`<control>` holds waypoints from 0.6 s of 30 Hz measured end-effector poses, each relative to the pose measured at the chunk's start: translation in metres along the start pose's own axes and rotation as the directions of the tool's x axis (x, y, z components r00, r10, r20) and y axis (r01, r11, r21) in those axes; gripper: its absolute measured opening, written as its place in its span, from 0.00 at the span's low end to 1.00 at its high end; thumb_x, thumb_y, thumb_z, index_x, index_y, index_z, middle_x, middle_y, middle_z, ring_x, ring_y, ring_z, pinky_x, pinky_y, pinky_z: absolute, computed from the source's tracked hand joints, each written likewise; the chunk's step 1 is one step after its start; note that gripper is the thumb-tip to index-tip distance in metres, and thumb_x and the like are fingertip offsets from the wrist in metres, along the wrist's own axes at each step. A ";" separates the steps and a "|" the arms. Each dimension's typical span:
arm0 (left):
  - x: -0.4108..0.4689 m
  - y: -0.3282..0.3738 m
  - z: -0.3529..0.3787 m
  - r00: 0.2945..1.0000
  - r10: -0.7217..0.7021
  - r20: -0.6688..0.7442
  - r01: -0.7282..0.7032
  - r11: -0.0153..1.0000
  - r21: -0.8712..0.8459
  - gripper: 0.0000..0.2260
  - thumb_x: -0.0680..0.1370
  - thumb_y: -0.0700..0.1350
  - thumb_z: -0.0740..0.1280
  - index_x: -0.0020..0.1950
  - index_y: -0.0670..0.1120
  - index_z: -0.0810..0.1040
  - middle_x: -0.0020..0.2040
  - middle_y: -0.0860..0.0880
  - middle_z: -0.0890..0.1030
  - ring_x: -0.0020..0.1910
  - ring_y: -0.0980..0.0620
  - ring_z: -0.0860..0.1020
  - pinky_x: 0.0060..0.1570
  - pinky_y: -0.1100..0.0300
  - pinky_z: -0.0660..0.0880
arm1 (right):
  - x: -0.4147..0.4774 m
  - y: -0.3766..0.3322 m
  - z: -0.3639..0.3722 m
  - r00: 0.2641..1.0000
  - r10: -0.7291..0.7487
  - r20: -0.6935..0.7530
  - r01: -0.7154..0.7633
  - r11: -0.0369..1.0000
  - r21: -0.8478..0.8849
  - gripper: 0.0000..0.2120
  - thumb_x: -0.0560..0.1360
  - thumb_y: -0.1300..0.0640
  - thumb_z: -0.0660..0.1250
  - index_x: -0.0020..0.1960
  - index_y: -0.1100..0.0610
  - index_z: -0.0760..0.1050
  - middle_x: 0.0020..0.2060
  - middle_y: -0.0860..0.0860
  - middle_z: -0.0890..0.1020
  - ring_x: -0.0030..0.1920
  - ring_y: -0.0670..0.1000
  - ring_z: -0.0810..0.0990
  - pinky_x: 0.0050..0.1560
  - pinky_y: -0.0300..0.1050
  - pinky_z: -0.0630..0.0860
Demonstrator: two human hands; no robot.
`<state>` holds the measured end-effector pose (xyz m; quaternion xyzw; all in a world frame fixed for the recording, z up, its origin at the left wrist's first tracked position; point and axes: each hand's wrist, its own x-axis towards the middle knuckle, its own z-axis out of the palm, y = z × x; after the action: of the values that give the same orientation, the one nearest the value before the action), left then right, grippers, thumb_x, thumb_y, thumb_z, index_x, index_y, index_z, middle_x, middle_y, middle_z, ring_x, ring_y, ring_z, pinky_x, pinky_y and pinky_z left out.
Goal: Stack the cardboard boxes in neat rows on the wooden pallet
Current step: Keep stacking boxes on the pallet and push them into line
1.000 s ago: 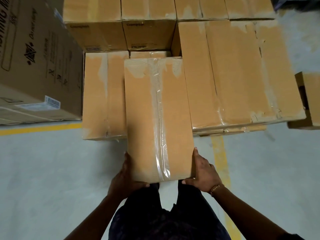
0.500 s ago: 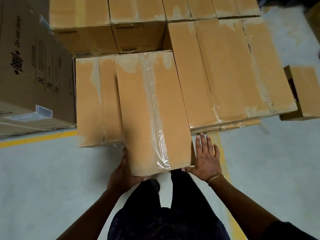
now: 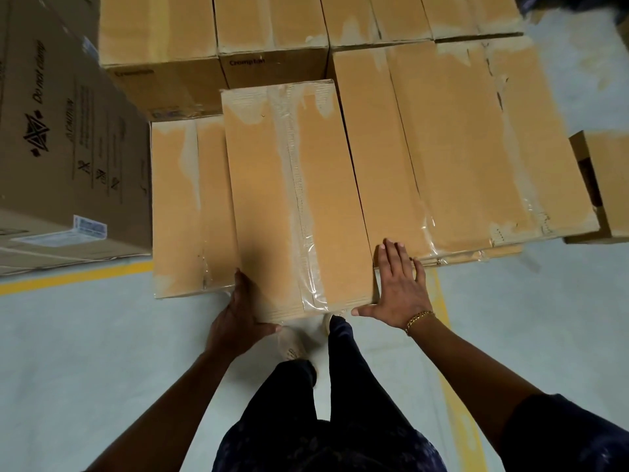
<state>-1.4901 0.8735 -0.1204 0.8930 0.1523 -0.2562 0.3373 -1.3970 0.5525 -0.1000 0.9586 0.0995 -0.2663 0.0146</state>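
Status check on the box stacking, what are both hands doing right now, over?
Left hand grips taped box at near corner. Right hand flat, open against its right side. Box between lower box and taller stack; nothing blocking.

A pale grey floor [image 3: 68,369] carries a yellow painted line [image 3: 75,276] at the left and another [image 3: 442,301] running toward the camera at the right. A large printed carton [image 3: 61,137] with a white label [image 3: 90,227] stands at the left.

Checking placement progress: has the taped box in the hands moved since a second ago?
Yes. The taped box has slid forward, away from the person; its far edge now nearly meets the Crompton-marked box, and more of the lower box is covered.
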 end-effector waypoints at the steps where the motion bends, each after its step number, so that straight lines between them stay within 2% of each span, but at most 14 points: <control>1: 0.004 0.000 -0.002 1.000 -0.020 -0.002 0.020 1.000 0.003 0.70 0.62 0.60 0.84 0.82 0.51 0.31 0.84 0.49 0.55 0.75 0.39 0.70 0.62 0.41 0.76 | 0.004 0.000 -0.002 1.000 -0.006 -0.003 0.006 1.000 0.001 0.72 0.56 0.14 0.58 0.82 0.57 0.35 0.82 0.52 0.36 0.81 0.54 0.33 0.79 0.61 0.42; 8: 0.026 0.007 -0.016 0.998 -0.055 0.007 0.055 0.998 0.002 0.69 0.64 0.58 0.84 0.82 0.53 0.31 0.83 0.46 0.60 0.73 0.36 0.71 0.63 0.42 0.75 | 0.027 0.000 -0.014 0.999 -0.033 -0.011 0.034 0.999 0.013 0.71 0.57 0.14 0.57 0.82 0.57 0.35 0.82 0.51 0.36 0.81 0.55 0.34 0.79 0.59 0.41; 18: 0.046 0.020 -0.029 0.999 -0.047 -0.015 0.047 0.999 -0.014 0.68 0.64 0.53 0.85 0.83 0.49 0.33 0.82 0.43 0.60 0.74 0.34 0.69 0.64 0.39 0.75 | 0.048 0.000 -0.026 0.999 -0.043 -0.031 0.044 0.999 0.021 0.68 0.59 0.16 0.59 0.83 0.57 0.42 0.83 0.52 0.41 0.82 0.56 0.41 0.78 0.60 0.49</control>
<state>-1.4331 0.8836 -0.1170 0.8888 0.1774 -0.2562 0.3360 -1.3433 0.5634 -0.1021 0.9603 0.1176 -0.2531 -0.0033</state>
